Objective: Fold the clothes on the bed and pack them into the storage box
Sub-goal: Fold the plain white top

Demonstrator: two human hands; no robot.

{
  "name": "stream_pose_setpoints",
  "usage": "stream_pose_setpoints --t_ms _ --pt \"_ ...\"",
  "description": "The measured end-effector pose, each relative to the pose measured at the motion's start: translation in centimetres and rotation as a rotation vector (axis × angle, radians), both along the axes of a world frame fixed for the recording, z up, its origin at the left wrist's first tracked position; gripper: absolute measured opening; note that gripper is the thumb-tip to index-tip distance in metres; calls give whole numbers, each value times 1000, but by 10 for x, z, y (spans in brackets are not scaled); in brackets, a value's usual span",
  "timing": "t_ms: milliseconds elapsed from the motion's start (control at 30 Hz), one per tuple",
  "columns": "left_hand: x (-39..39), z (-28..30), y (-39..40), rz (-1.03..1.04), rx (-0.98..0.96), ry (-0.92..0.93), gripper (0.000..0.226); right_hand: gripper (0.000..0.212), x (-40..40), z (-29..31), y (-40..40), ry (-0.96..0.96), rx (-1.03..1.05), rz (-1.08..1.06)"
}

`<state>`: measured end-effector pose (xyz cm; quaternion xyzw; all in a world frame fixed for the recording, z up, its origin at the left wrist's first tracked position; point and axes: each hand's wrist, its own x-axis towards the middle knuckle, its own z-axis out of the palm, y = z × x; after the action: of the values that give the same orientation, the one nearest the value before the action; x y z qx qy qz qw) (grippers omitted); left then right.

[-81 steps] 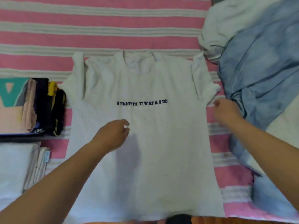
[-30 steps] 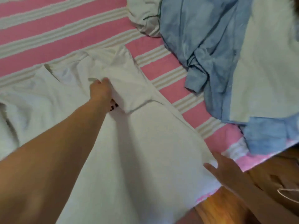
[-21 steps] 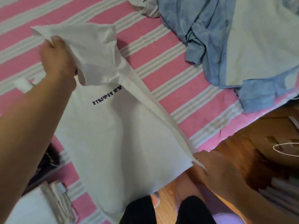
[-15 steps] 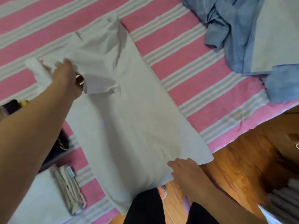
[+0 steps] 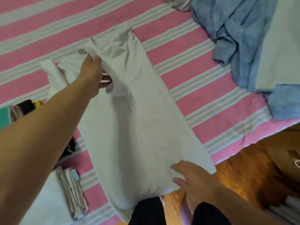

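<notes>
both hands [image 5: 92, 73] [image 5: 193, 177] on the white t-shirt [image 5: 138, 120].

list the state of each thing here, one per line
white t-shirt: flat on the bed, one side folded over, sleeve lifted
left hand: grips the sleeve
right hand: fingers spread, presses the hem
blue garment: crumpled, unfolded
white stack: folded
pink striped sheet: spread

white T-shirt [image 5: 138, 127], pink-striped bedsheet [image 5: 194, 75], blue garment [image 5: 243, 38]
</notes>
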<state>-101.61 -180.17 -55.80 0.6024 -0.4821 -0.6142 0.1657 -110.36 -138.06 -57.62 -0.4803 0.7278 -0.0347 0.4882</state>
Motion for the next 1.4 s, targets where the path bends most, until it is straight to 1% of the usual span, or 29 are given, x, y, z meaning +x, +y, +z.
stream_pose_setpoints --t_ms 67,133,167,200,233,333,367,400,467,533,600,667,700,733,767,833,867,900,933,967,1033,1100,1167,1200,1267,1300,1333,1367,1400 --pt "-27 -4 10 -146 64 30 37 35 -29 1 -24 39 -36 -190" --pt "-54 -14 12 -246 185 135 69 24 -63 5 -59 82 -109 -360" --pt "-64 -22 12 -257 234 163 81 24 -77 9 -78 86 -130 -437" --pt "-73 -33 6 -234 216 144 84 25 -93 10 -103 68 -155 -492" --pt "-76 -41 -1 -217 121 73 82 27 -104 12 -126 47 -150 -533" --pt "-63 -74 -39 -85 -343 -390 59 16 -126 -8 -198 -73 -136 -684" --pt "-55 -86 -56 -52 -400 -503 54 12 -129 -24 -222 -140 -114 -742" --pt "-48 -96 -69 -37 -384 -575 54 7 -127 -36 -245 -218 -88 -802" --pt "-39 -113 -90 -32 -293 -592 49 22 -114 -59 -288 -322 -26 -889" --pt "-38 -119 -101 -2 -291 -477 26 40 -98 -74 -317 -324 -31 -970" --pt "-35 -115 -103 78 -277 -390 14 57 -86 -76 -330 -284 -66 -1053" --pt "-23 -107 -106 205 -263 -395 15 53 -80 -73 -336 -247 -88 -1112" --pt "-17 -104 -108 229 -278 -448 16 50 -79 -72 -338 -238 -105 -1130" --pt "-14 -103 -108 184 -319 -524 14 49 -78 -71 -339 -230 -121 -1139" --pt "-13 -100 -106 91 -408 -584 12 50 -77 -73 -340 -213 -133 -1132" --pt "-25 -96 -103 -159 -684 -560 9 53 -75 -78 -342 -151 -129 -1084" --pt "-38 -98 -102 -301 -783 -544 18 52 -76 -80 -341 -121 -132 -1066" --pt "-50 -101 -105 -419 -814 -554 30 51 -76 -83 -339 -111 -143 -1052" --pt "-59 -103 -110 -493 -775 -604 38 50 -75 -85 -338 -113 -156 -1042" --pt "-68 -105 -117 -526 -723 -675 39 49 -75 -88 -335 -121 -177 -1034" --pt "-72 -108 -125 -517 -670 -757 27 44 -77 -92 -329 -151 -200 -1028" --pt "-64 -107 -125 -448 -732 -732 20 42 -78 -92 -326 -162 -219 -1018" --pt "-55 -105 -122 -361 -832 -753 16 42 -81 -91 -325 -99 -255 -963" --pt "-52 -104 -121 -355 -831 -811 17 40 -83 -88 -325 -61 -266 -923" --pt "-51 -108 -121 -413 -818 -996 34 36 -85 -84 -326 -5 -280 -859" --pt "-52 -110 -121 -451 -899 -1036 35 35 -85 -84 -326 11 -282 -835" --pt "-56 -110 -120 -498 -1014 -1001 32 35 -85 -85 -326 24 -275 -815" --pt "-62 -108 -118 -573 -1093 -908 30 35 -86 -86 -325 30 -270 -799" --pt "-68 -105 -115 -679 -1107 -792 32 37 -87 -86 -324 35 -262 -786"
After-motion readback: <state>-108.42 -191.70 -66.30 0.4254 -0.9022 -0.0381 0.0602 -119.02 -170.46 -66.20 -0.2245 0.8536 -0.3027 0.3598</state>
